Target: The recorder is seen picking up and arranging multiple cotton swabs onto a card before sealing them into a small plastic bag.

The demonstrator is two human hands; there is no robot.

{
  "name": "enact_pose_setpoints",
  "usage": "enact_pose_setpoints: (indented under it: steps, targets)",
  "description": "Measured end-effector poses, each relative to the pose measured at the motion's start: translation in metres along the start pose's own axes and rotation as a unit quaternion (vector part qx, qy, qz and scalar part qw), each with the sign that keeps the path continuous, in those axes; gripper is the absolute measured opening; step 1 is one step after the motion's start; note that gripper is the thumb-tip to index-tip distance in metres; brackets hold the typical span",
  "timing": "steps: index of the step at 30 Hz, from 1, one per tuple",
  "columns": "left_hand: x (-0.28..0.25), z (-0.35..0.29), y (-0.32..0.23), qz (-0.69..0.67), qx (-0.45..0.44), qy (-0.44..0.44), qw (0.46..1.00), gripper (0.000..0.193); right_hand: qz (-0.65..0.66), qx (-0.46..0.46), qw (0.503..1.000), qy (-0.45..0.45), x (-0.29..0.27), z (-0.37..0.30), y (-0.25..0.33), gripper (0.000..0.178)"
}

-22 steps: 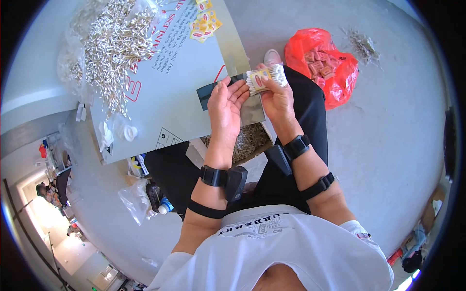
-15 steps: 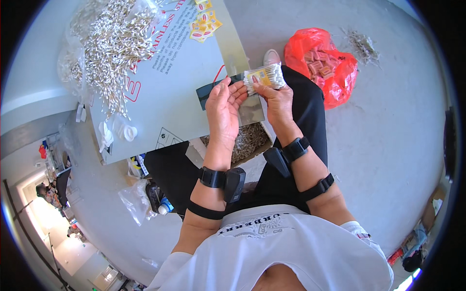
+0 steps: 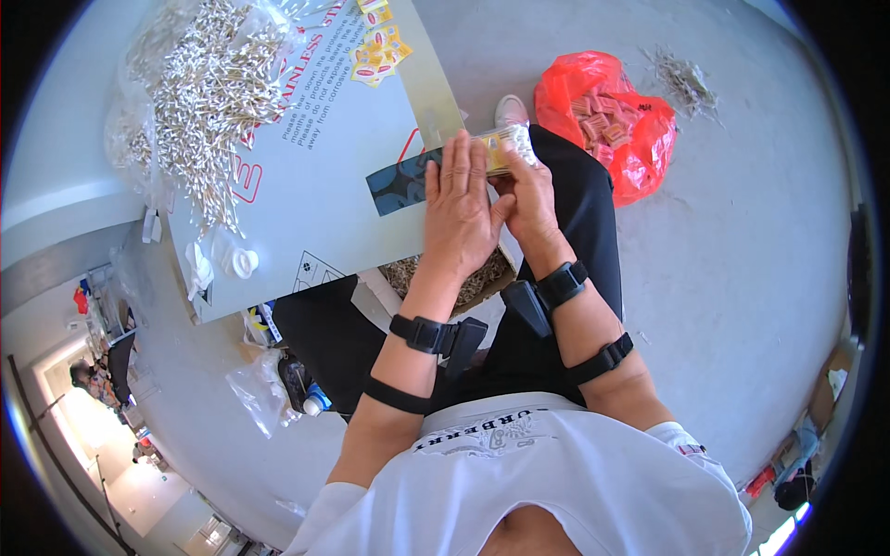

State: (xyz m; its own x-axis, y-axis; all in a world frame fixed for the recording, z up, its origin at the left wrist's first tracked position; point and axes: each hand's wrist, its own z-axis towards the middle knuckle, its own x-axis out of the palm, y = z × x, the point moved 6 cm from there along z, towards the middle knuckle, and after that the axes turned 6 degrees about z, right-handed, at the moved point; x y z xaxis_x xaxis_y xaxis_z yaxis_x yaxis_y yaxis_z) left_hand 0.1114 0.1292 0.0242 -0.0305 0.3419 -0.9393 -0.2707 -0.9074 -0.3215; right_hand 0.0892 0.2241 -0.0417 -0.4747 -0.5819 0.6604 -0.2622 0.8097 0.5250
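Observation:
My right hand (image 3: 530, 199) is closed around a flat bundle of cotton swabs (image 3: 519, 141) with a yellow label card on it, just past the table's right edge. My left hand (image 3: 456, 213) lies flat with its fingers stretched out, its back facing up, against the left end of the bundle. It covers that end of the swabs, and its thumb is close to the right hand. To the left of the fingers, a dark bluish strip (image 3: 397, 188) lies on the table (image 3: 343, 222).
Loose cotton swabs heap in a clear plastic bag (image 3: 209, 83) at the far left. Yellow label cards (image 3: 382, 54) lie near the table's far edge. A box of swabs (image 3: 482, 278) stands below my wrists. Right, on the floor, are a red bag (image 3: 640, 167) of packs and scattered swabs (image 3: 684, 82).
My left hand has turned from palm up to palm down and moved right, onto the end of the bundle. The right hand still holds the swabs, slightly lower.

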Motion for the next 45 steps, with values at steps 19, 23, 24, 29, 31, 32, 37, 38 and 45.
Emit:
enact_pose_setpoints:
  steps: [19,23,24,29,31,32,37,38,45]
  targets:
    - [-0.020,0.054,0.062,-0.208,0.031,-0.026,0.977,0.030,-0.016,-0.003,1.000,-0.001,-0.006,0.007,-0.006,0.019]
    - [-0.012,0.066,0.058,-0.141,0.018,0.043,0.989,0.031,-0.044,-0.037,0.998,0.009,-0.007,0.010,-0.007,0.024]
    - [-0.009,0.070,0.060,-0.115,0.008,0.080,0.990,0.031,-0.032,-0.040,0.999,0.006,-0.005,0.010,-0.009,0.026]
    - [-0.006,0.094,0.072,-0.156,0.003,0.217,0.964,0.028,-0.035,-0.052,0.998,0.004,0.004,0.003,-0.016,0.029]
    - [0.000,0.093,0.069,-0.191,0.015,0.269,0.944,0.028,-0.065,-0.057,0.996,0.002,0.004,0.000,-0.014,0.030]
    - [0.000,0.093,0.067,-0.132,0.037,0.253,0.958,0.027,-0.071,-0.069,0.995,0.010,0.006,-0.002,-0.012,0.030]
    - [0.001,0.100,0.058,-0.052,0.103,0.246,0.962,0.022,-0.087,-0.097,0.991,0.010,0.006,-0.005,-0.010,0.028]
    - [0.000,0.101,0.056,-0.043,0.117,0.237,0.964,0.021,-0.072,-0.087,0.994,0.011,0.007,-0.004,-0.010,0.028]
    - [-0.010,0.095,0.054,-0.087,0.102,0.168,0.977,0.023,-0.024,-0.065,0.998,-0.006,0.000,0.004,-0.016,0.024]
